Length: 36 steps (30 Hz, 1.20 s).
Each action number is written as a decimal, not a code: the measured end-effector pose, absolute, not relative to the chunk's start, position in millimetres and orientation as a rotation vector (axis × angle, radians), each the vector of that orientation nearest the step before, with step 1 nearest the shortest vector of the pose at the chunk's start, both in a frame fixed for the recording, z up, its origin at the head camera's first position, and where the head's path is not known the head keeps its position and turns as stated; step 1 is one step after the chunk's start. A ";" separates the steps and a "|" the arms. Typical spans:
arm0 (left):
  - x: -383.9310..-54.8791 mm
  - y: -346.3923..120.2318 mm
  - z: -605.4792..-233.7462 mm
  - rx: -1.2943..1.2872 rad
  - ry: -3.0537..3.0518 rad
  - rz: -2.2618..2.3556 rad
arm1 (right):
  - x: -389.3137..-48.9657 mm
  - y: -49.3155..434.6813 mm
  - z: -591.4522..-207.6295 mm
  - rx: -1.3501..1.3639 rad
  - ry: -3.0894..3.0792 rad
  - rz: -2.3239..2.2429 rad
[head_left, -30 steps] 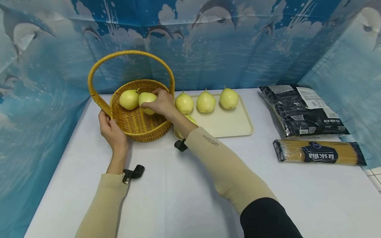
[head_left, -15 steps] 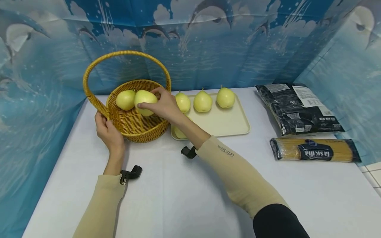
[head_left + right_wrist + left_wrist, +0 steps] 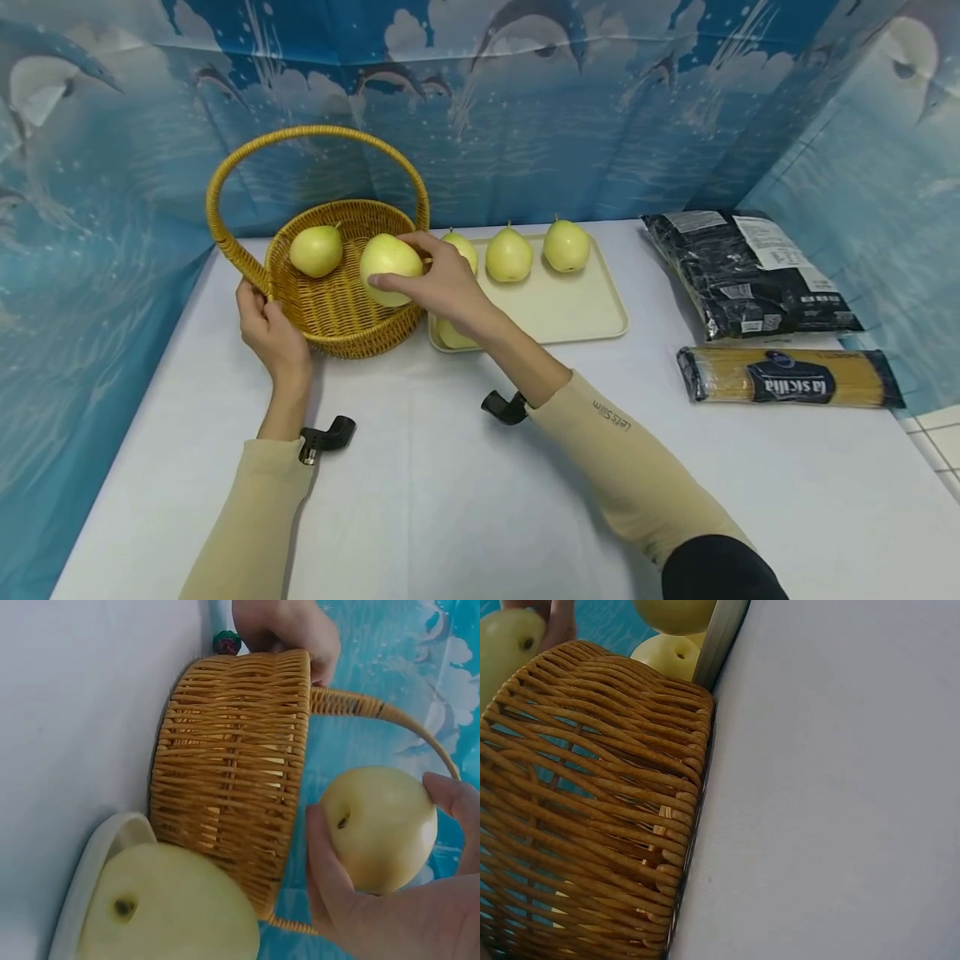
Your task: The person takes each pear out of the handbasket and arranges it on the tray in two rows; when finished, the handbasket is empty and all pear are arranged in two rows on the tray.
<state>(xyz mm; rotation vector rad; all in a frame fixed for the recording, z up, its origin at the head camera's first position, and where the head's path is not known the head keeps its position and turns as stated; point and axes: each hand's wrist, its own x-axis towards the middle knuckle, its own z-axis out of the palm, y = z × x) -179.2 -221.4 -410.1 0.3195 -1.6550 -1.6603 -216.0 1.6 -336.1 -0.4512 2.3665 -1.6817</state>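
My right hand (image 3: 450, 287) grips a yellow-green pear (image 3: 388, 271) between thumb and fingers, above the right part of the wicker basket (image 3: 360, 343). In the right wrist view that pear is clear of the basket's rim. One other pear (image 3: 316, 251) lies inside the basket at its left back. My left hand (image 3: 277, 337) holds the basket's left rim, by the foot of its tall handle (image 3: 322, 132). Beside the basket, a cream tray (image 3: 570, 312) bears several pears, three of them along its back; a front-left pear (image 3: 452, 335) is partly hidden by my right hand.
At the right lie a black plastic package (image 3: 757, 279) with white labels and a pack of spaghetti (image 3: 791, 377). A white cloth covers the table (image 3: 420, 500). A blue dolphin-print curtain (image 3: 487, 125) hangs behind and at the sides.
The pear in my right hand has risen from beside the other pear in the basket and shifted right, towards the tray. My left hand keeps its hold on the rim.
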 end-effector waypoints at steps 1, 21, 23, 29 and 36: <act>-179.2 -221.7 -410.1 0.315 -1.655 -1.661 | -215.1 4.6 -336.6 -0.454 2.352 -1.697; -183.1 -220.3 -406.2 0.289 -1.648 -1.663 | -205.3 82.2 -335.2 -0.373 2.254 -1.877; -182.3 -220.1 -407.0 0.299 -1.646 -1.670 | -204.3 90.9 -338.8 -0.346 2.254 -1.875; -179.5 -219.4 -411.2 0.346 -1.638 -1.661 | -202.6 116.7 -347.4 -0.254 2.253 -1.832; -180.1 -219.3 -414.8 0.306 -1.644 -1.636 | -210.7 138.6 -357.3 -0.112 2.289 -1.726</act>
